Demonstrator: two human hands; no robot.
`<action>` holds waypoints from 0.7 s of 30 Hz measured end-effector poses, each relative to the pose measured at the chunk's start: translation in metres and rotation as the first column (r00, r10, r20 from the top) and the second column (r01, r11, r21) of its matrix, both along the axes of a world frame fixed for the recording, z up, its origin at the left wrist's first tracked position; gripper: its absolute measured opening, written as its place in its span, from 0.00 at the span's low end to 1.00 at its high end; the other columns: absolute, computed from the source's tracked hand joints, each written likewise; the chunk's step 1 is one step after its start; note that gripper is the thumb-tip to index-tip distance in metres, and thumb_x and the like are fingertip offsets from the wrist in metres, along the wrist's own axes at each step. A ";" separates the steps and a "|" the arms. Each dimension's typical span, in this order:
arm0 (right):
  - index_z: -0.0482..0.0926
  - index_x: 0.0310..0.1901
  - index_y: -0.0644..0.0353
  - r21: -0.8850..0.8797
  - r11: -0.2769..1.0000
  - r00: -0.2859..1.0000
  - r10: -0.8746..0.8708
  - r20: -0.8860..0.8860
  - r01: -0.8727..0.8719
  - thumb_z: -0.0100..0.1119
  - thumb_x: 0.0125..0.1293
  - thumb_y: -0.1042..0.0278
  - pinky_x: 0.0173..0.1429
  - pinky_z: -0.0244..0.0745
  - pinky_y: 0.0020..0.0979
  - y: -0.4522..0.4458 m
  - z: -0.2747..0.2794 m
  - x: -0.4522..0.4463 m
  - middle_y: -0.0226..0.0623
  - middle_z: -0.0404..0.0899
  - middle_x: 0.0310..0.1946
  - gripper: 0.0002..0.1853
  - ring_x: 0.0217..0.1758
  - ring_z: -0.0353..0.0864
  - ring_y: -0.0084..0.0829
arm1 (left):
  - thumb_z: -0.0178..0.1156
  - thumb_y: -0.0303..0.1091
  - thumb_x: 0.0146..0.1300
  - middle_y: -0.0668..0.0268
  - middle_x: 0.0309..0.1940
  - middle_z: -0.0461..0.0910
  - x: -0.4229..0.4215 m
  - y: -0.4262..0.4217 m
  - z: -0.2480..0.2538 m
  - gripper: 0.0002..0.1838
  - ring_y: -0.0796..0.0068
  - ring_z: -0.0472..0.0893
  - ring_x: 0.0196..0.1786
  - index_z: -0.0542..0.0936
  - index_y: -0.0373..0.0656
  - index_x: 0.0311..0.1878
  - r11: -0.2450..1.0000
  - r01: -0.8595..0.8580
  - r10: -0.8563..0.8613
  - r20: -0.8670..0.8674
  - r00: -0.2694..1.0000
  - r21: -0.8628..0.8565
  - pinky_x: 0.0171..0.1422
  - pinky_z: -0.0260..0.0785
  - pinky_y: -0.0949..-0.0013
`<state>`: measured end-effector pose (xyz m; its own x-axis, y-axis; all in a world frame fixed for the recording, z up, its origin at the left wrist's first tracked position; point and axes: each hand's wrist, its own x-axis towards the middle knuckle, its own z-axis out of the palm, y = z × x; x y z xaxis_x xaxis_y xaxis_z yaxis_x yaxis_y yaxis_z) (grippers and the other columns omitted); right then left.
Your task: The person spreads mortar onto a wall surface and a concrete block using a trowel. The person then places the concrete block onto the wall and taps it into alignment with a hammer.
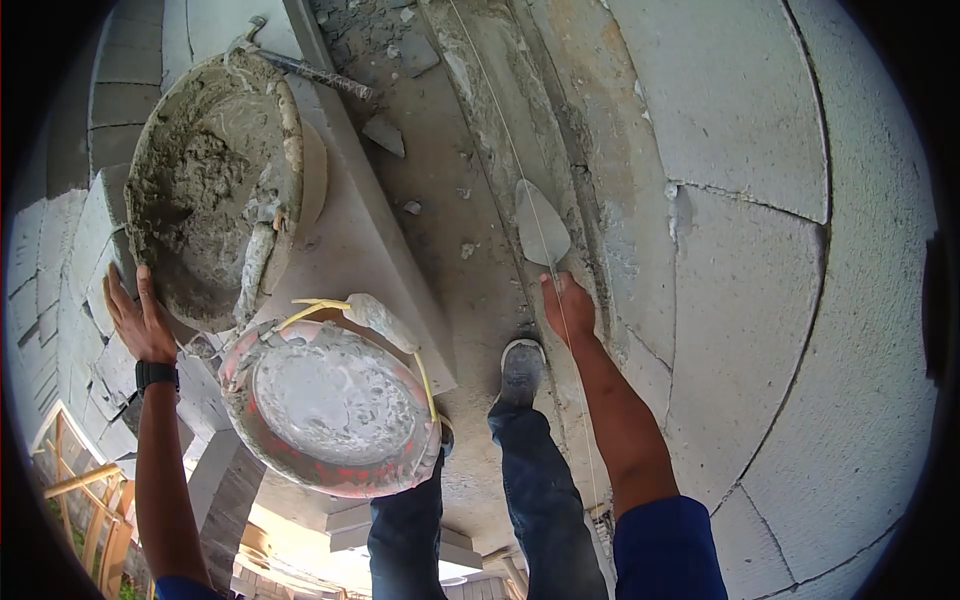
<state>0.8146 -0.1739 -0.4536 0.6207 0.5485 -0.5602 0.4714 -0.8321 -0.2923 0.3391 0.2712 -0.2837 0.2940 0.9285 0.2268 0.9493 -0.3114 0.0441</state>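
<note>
My right grip (570,308) is closed on the trowel (541,225), whose blade points straight ahead of my knuckles, its long axis running roughly along the mortar strip (522,95). The string crosses over the blade; whether the blade touches mortar, I can't tell. My left grip (142,318), fingers spread at the bucket (291,130), is well apart, leaving the right nearer.

Matt metal trowel (552,230), rough lumpy mortar (205,185)
</note>
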 end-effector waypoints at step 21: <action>0.78 0.54 0.63 -0.029 1.000 0.975 -0.019 -0.220 0.013 0.54 0.75 0.40 0.46 0.78 0.55 -0.032 0.038 -0.010 0.60 0.83 0.31 0.29 0.40 0.84 0.64 | 0.50 0.65 0.76 0.46 0.78 0.61 0.004 -0.002 0.003 0.42 0.46 0.61 0.80 0.64 0.42 0.80 0.999 -0.044 0.044 0.010 0.999 -0.014 0.82 0.52 0.51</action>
<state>0.8042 -0.2057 -0.4159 0.4886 0.5224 -0.6989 0.3847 -0.8479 -0.3648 0.3435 0.2694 -0.2811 0.2501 0.9437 0.2167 0.9616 -0.2683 0.0584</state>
